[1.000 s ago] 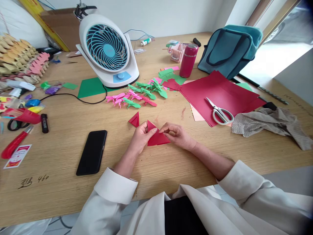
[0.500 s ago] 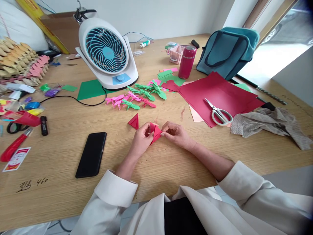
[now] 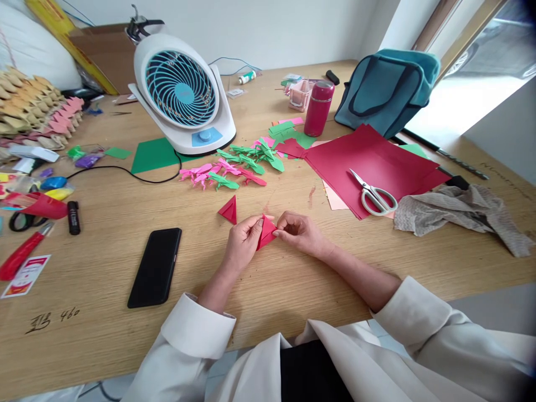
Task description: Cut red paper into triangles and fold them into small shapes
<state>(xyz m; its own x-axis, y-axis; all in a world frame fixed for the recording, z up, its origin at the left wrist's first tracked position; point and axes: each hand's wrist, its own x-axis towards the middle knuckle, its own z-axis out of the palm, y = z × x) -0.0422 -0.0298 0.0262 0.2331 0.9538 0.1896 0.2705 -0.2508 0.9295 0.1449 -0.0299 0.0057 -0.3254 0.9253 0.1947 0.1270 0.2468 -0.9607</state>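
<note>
A folded piece of red paper (image 3: 267,233) is held just above the wooden table, between my two hands. My left hand (image 3: 244,239) grips its left side, with the thumb pressed on top. My right hand (image 3: 299,231) pinches its right corner between thumb and fingers. Part of the paper is hidden behind the left fingers. A second red folded paper triangle (image 3: 229,210) lies on the table, just beyond my left hand. Farther back rests a cluster of pink, green and red folded paper figures (image 3: 234,167).
White-handled scissors (image 3: 374,195) lie on red paper sheets (image 3: 343,167) at the right, beside a crumpled cloth (image 3: 452,212). A black phone (image 3: 154,268) is to the left. Behind stand a fan (image 3: 182,95), a red flask (image 3: 319,109) and a teal bag (image 3: 385,92).
My left thumb has shifted up along the red paper, and the left fingers have closed in on it. My right hand keeps its pinch at the right corner. The view has moved slightly.
</note>
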